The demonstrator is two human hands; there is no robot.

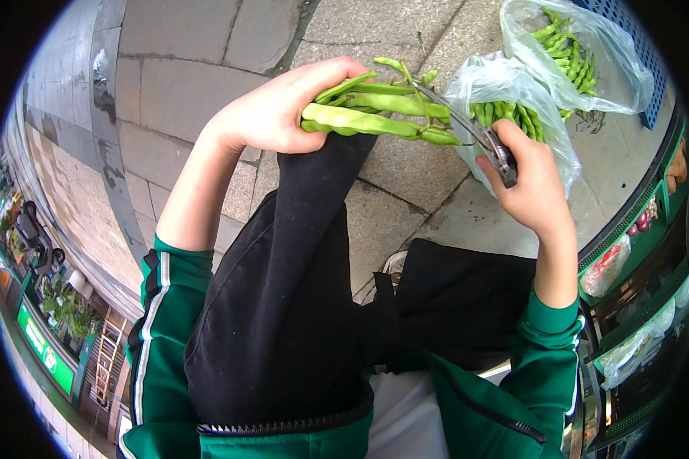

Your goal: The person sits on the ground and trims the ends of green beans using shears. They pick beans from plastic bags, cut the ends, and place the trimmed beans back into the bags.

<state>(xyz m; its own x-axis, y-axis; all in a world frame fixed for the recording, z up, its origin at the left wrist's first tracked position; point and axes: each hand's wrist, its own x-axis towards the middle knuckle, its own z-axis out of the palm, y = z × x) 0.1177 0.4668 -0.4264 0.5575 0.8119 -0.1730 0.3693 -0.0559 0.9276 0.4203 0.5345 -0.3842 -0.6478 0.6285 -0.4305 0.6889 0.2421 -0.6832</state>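
My left hand point(281, 109) grips a bunch of green bean pods point(373, 117) above the paving, their tips pointing right. My right hand point(531, 172) holds small metal shears point(488, 140), the dark handles inside the fingers. Their blades reach the right-hand ends of the pods; whether they touch or cut a pod cannot be told. Thin stems stick out around the blades. Just beyond my right hand, a translucent plastic bag point(494, 77) holds more green beans point(511, 115). A second translucent bag point(631, 89) lies open behind it, with shorter green pods point(574, 63) inside.
A blue perforated crate point(658, 86) stands beside the far bag. Along the right, green shelving point(620, 246) carries red onions point(640, 222) and bagged goods point(606, 269). My black-trousered knee point(321, 189) is under the left hand. Stone paving point(178, 97) stretches left towards a parked scooter point(37, 238).
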